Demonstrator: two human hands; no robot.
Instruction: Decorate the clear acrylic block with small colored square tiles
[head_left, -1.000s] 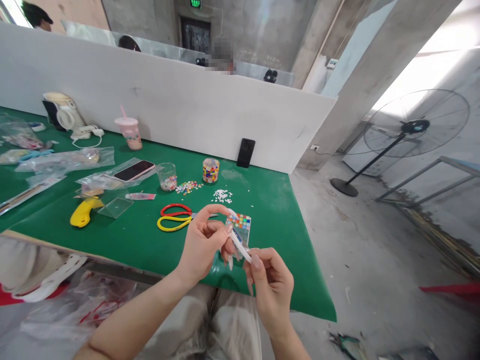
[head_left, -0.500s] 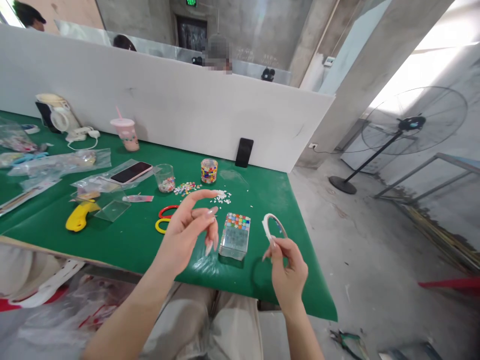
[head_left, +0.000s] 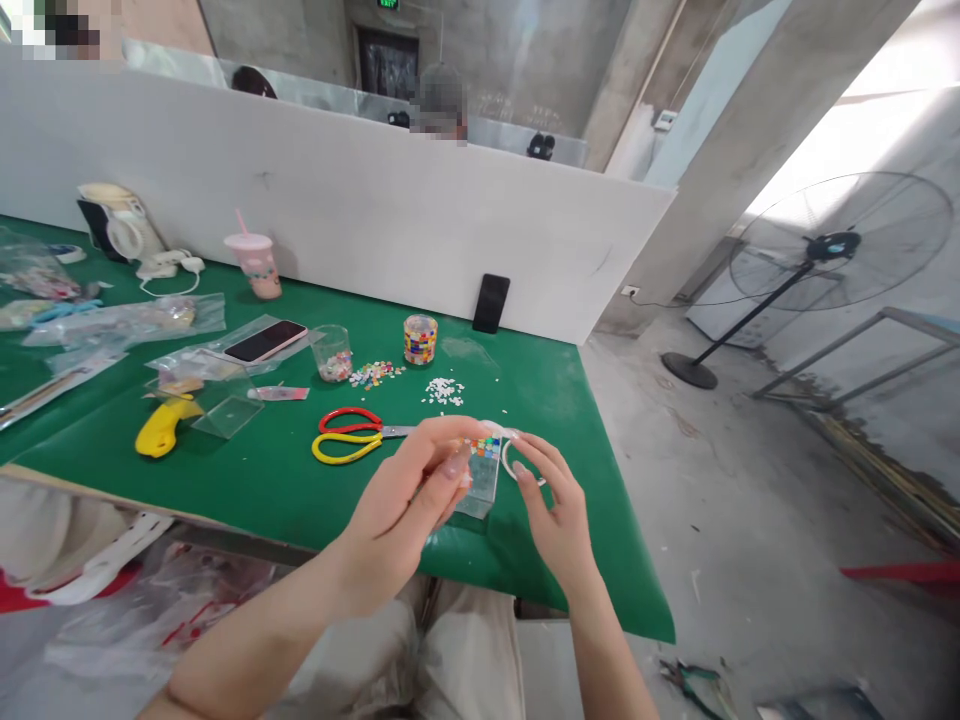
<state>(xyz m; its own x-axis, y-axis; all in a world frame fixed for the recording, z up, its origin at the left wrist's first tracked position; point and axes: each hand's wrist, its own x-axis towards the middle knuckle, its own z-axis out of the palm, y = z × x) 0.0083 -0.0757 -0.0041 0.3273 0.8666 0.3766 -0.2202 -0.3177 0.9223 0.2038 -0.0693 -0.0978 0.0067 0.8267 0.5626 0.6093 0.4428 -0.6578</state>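
A clear box point(head_left: 481, 480) with a band of small coloured mosaic tiles on top stands near the front edge of the green table point(head_left: 285, 480). My left hand point(head_left: 409, 505) is curled with its fingertips pinched against the box's left side. My right hand point(head_left: 551, 505) holds a white ring of tape point(head_left: 510, 455) just right of the box, fingers bent round it. Both hands meet at the box's top.
Red and yellow scissors point(head_left: 351, 440) lie left of the box. Further back are loose tiles point(head_left: 444, 390), a mosaic-covered cup point(head_left: 421, 340), a clear cup point(head_left: 333, 352), a phone point(head_left: 267, 341), a yellow cutter point(head_left: 161, 425) and plastic bags. A white partition point(head_left: 360, 210) backs the table; a floor fan point(head_left: 821, 260) stands to the right.
My hands parted half a second ago, the right lifting the tape ring away. Now both have come back together at the box, the left pinching near its tiled top.
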